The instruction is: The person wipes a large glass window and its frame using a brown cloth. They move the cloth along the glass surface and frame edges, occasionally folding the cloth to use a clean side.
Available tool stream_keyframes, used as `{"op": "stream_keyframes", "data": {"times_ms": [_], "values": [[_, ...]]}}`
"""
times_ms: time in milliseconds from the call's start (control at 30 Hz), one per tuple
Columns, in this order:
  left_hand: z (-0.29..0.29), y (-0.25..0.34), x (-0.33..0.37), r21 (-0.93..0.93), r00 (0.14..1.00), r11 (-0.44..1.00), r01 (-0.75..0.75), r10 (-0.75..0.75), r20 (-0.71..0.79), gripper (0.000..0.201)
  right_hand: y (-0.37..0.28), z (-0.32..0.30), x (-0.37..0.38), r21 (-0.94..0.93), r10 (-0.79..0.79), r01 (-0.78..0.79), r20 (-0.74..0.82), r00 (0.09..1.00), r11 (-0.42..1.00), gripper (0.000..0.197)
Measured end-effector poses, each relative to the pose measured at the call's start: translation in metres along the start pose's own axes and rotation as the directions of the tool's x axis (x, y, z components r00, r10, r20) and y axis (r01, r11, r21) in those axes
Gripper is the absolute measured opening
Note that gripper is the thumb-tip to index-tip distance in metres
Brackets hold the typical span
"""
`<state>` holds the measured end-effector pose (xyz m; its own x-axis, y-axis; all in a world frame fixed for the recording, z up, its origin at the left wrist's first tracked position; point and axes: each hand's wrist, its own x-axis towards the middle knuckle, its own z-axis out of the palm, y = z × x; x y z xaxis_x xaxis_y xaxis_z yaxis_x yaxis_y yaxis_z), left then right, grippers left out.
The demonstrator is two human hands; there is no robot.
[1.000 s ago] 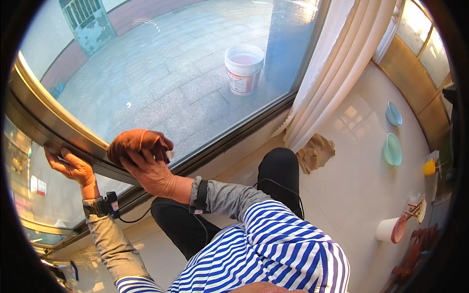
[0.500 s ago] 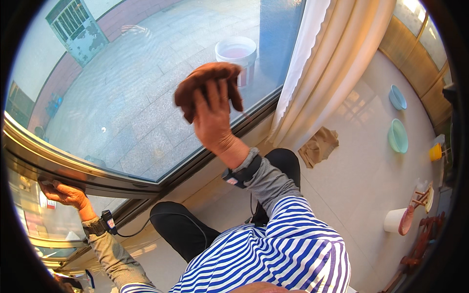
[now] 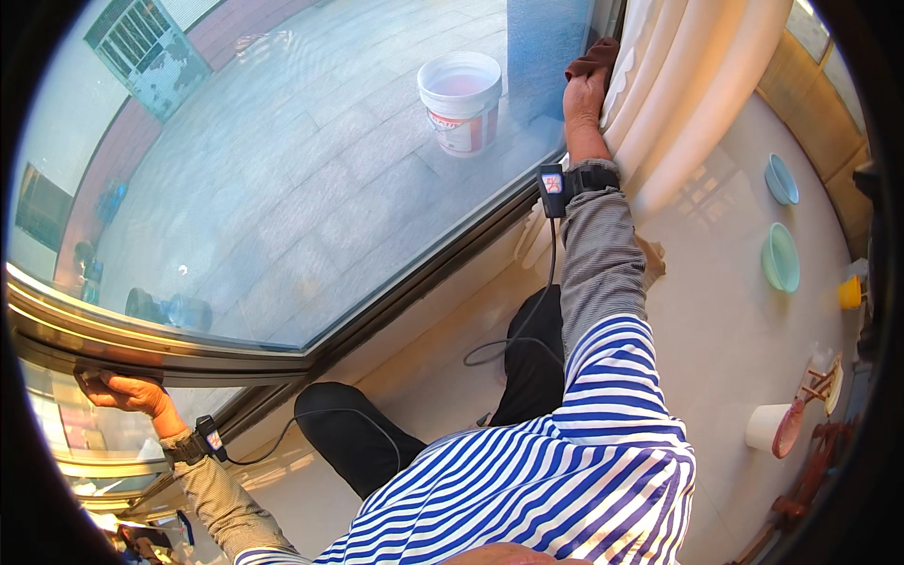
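Observation:
A brown cloth (image 3: 593, 58) is bunched in my right hand (image 3: 585, 105), which reaches to the far right edge of the large window pane (image 3: 320, 179), beside the cream curtain (image 3: 702, 85). Most of those fingers are hidden by the cloth. At the lower left, my left hand (image 3: 130, 393) has its fingers closed on the underside of the dark window frame (image 3: 179, 360). Both wrists wear black straps with small boxes and cables.
Through the glass, a white bucket (image 3: 460, 104) stands on the paved yard. On the tiled floor at right are a blue basin (image 3: 781, 179), a green basin (image 3: 781, 258), a yellow container (image 3: 849, 293) and a white bin (image 3: 767, 427). A tan cloth (image 3: 653, 261) lies partly behind my right arm.
My right hand has swept the brown cloth from the middle of the pane rightward and away to its edge by the curtain. My left hand stays at the frame.

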<state>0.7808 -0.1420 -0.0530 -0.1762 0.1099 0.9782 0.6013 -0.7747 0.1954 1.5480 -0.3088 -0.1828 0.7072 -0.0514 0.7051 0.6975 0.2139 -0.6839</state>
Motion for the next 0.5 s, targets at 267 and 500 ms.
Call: {"op": "stream_keyframes", "data": {"times_ms": [267,500], "values": [[0.007,0.006,-0.002,-0.134,0.995,0.987,0.086,-0.080,0.055,0.051,-0.056,0.011,-0.118,-0.188,0.037,-0.035,0.006,0.999,0.981,0.038],[0.007,0.015,-0.009,-0.075,0.998,0.996,0.047,-0.043,0.048,0.052,-0.175,0.035,-0.281,-0.215,0.175,-0.148,0.110,0.978,0.965,0.036]]}}
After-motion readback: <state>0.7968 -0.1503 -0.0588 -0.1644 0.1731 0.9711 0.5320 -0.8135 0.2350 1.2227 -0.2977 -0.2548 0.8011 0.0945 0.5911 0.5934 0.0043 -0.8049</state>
